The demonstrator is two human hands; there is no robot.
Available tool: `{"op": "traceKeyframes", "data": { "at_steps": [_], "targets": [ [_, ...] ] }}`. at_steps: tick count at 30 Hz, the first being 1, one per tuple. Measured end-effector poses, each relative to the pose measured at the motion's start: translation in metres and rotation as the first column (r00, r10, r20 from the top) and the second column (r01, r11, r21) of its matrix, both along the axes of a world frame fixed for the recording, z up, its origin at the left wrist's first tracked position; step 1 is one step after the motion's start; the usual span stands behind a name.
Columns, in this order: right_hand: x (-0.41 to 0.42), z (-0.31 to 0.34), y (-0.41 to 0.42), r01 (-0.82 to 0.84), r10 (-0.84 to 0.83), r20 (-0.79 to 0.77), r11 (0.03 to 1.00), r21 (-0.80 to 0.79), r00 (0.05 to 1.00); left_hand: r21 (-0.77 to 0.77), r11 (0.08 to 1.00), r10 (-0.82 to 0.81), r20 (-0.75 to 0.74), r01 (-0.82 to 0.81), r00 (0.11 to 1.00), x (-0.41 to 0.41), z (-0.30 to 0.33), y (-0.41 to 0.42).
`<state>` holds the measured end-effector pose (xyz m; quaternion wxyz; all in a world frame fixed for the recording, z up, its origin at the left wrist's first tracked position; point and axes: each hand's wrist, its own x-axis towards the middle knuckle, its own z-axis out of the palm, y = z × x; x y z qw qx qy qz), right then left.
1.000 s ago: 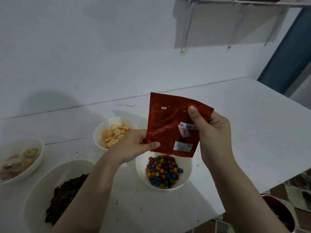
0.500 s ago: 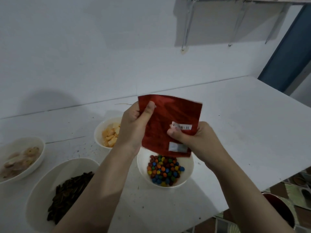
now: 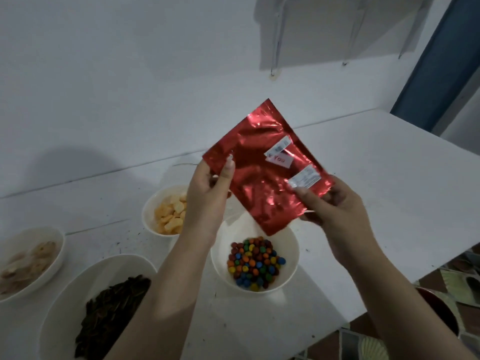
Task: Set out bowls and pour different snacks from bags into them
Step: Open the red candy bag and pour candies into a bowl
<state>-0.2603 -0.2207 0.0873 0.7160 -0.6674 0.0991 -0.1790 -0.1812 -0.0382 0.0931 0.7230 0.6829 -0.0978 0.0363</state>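
The red foil bag (image 3: 262, 172) hung tilted above the candy bowl (image 3: 292, 245), low corner aimed down; the left hand (image 3: 207, 193) pinched its upper-left edge; the right hand (image 3: 335, 206) pinched its lower-right edge, nearer that corner.

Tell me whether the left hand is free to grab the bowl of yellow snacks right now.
Probably not: the left hand is pinching the red bag, though the yellow snack bowl sits close beneath it.

The shiny red foil bag (image 3: 259, 178) is showing white labels. Below the grip, a white bowl (image 3: 220, 266) is displaying multicoloured candies (image 3: 255, 263).
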Motion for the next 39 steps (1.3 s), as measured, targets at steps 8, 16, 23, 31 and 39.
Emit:
{"op": "traceKeyframes", "data": {
  "at_steps": [8,16,23,31,39],
  "targets": [
    [-0.049,-0.004,-0.054,0.295,-0.322,0.099,0.93,0.22,0.941,0.103,0.968,-0.23,0.004,0.228,0.973,-0.019,-0.013,-0.076],
    [-0.117,-0.02,-0.153,0.601,-0.64,0.059,0.745,0.289,0.766,0.032,0.912,-0.409,0.004,0.409,0.912,-0.052,-0.014,-0.195],
    [-0.194,-0.029,-0.254,0.737,-0.776,0.033,0.61,0.291,0.63,0.077,0.827,-0.56,0.01,0.558,0.829,-0.113,-0.03,-0.324],
    [-0.27,-0.055,-0.358,0.806,-0.823,-0.053,0.539,0.243,0.566,0.12,0.751,-0.647,-0.067,0.65,0.76,-0.167,-0.059,-0.451],
    [-0.306,-0.119,-0.421,0.879,-0.843,-0.253,0.435,0.197,0.474,0.21,0.653,-0.696,-0.212,0.728,0.686,-0.195,-0.117,-0.529]
  ]
}}
